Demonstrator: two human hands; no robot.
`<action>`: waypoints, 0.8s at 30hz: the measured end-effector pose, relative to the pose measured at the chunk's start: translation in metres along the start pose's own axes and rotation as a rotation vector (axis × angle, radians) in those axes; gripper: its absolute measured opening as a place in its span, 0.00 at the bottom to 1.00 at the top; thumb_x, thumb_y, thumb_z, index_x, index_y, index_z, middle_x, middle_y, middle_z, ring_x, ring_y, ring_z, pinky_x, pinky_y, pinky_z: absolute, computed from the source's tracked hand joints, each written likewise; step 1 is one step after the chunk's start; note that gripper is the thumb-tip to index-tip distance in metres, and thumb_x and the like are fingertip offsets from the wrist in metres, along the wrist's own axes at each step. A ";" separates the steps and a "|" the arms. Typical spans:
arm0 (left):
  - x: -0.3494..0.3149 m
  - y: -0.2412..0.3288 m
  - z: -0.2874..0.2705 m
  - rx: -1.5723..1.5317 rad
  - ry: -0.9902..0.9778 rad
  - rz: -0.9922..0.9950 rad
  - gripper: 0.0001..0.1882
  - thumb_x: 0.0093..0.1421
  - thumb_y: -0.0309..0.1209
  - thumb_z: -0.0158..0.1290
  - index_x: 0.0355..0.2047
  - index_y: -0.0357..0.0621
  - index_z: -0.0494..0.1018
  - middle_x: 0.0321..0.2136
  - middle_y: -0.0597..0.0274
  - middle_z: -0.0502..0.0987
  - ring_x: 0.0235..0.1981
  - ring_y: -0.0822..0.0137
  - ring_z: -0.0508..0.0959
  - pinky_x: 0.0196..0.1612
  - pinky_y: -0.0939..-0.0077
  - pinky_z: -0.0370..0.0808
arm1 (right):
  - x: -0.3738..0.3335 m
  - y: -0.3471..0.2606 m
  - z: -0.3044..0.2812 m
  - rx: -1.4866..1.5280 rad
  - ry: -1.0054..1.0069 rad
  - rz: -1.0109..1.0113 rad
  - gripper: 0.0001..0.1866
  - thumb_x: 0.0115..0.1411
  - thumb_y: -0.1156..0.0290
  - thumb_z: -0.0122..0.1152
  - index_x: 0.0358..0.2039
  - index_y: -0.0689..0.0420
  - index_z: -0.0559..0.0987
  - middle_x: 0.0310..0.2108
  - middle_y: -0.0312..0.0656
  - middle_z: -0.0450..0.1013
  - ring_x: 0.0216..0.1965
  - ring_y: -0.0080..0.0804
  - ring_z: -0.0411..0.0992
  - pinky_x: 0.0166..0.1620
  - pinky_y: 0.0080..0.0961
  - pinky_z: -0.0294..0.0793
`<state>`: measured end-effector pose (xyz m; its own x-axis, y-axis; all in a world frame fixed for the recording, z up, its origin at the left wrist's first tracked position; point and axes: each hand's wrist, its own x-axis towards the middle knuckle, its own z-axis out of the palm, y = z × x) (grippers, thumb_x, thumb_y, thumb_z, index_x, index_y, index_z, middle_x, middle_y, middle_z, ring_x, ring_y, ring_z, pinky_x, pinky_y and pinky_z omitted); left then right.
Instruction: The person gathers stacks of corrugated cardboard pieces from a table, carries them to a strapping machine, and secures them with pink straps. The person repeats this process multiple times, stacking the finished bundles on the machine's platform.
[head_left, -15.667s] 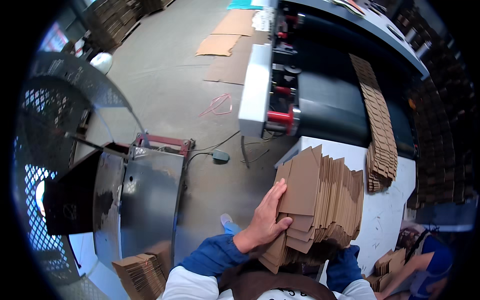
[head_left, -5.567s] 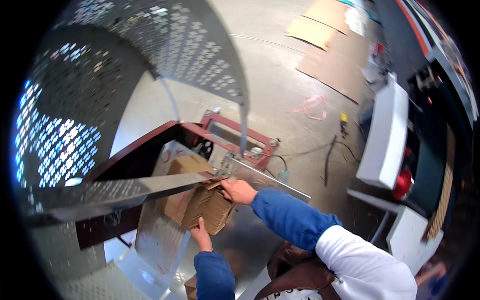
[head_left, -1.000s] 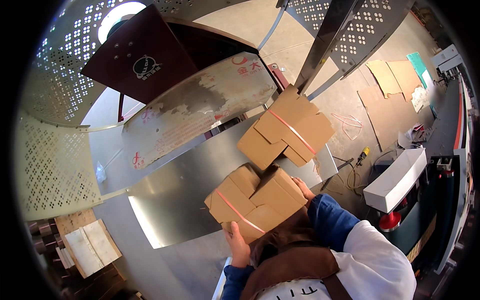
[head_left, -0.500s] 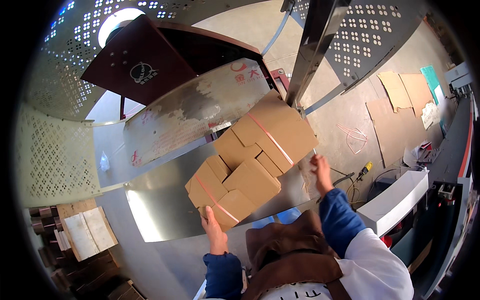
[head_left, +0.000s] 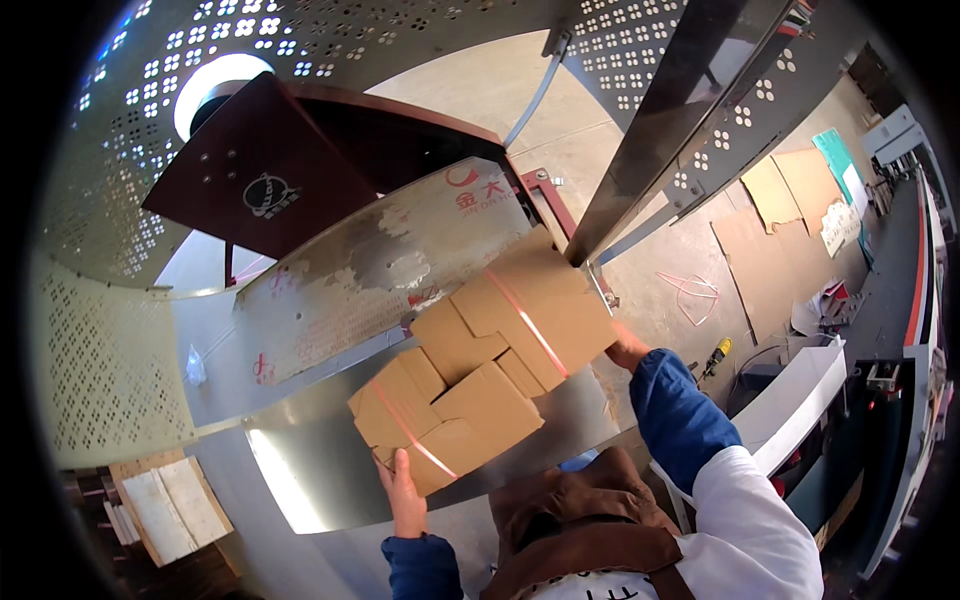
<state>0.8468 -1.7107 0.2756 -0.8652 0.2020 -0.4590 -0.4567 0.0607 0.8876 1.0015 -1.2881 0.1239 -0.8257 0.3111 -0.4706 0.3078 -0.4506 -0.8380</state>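
Note:
A strapped bundle of brown cardboard blanks lies tilted across a shiny metal table, with cut-out notches along its middle. Two pinkish-white straps cross it, one near each end. My left hand grips the bundle's near left corner, thumb on top and the other fingers partly hidden along its edge. At the opposite end, my right hand holds the right edge; its fingertips are out of sight behind the cardboard. The far end of the bundle reaches the foot of a slanted metal post.
Beyond the table stands a machine with a worn metal plate and a dark red cover. Perforated guards curve around it. Flat cardboard and a loose strap lie on the floor at right. A white box-like tray is beside my right arm.
My right hand has come in from beside the bundle and taken hold of its right edge. My left hand keeps its corner. The whole scene has shifted somewhat in view.

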 end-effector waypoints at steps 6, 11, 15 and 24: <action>0.065 0.017 -0.006 -0.001 -0.086 0.022 0.37 0.66 0.42 0.54 0.68 0.44 0.50 0.62 0.57 0.61 0.62 0.61 0.63 0.62 0.65 0.64 | 0.026 -0.013 0.040 0.328 0.231 -0.014 0.28 0.70 0.46 0.41 0.60 0.52 0.71 0.56 0.34 0.71 0.57 0.28 0.66 0.59 0.28 0.61; 0.074 0.010 -0.017 -0.026 -0.045 0.039 0.37 0.66 0.41 0.55 0.68 0.44 0.51 0.62 0.57 0.61 0.62 0.62 0.63 0.62 0.65 0.63 | -0.015 -0.057 0.065 0.150 0.229 -0.006 0.36 0.71 0.40 0.32 0.66 0.53 0.63 0.65 0.38 0.63 0.66 0.34 0.58 0.66 0.37 0.54; 0.089 0.011 -0.014 -0.034 -0.065 0.067 0.37 0.65 0.41 0.55 0.68 0.44 0.51 0.61 0.57 0.62 0.61 0.62 0.63 0.62 0.65 0.63 | -0.012 -0.051 0.064 0.154 0.159 -0.126 0.34 0.72 0.42 0.32 0.67 0.54 0.62 0.65 0.39 0.63 0.65 0.33 0.59 0.66 0.34 0.55; 0.120 0.019 -0.012 0.009 -0.037 0.103 0.39 0.63 0.43 0.57 0.68 0.42 0.52 0.59 0.56 0.63 0.60 0.63 0.64 0.61 0.66 0.63 | -0.043 -0.121 0.136 -0.843 0.670 -0.886 0.16 0.56 0.78 0.61 0.46 0.59 0.74 0.43 0.51 0.72 0.46 0.49 0.71 0.50 0.38 0.71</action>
<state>0.7313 -1.6968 0.2370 -0.8990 0.2438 -0.3638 -0.3638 0.0468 0.9303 0.9351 -1.3610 0.2830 -0.5858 0.6692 0.4571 0.1948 0.6638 -0.7221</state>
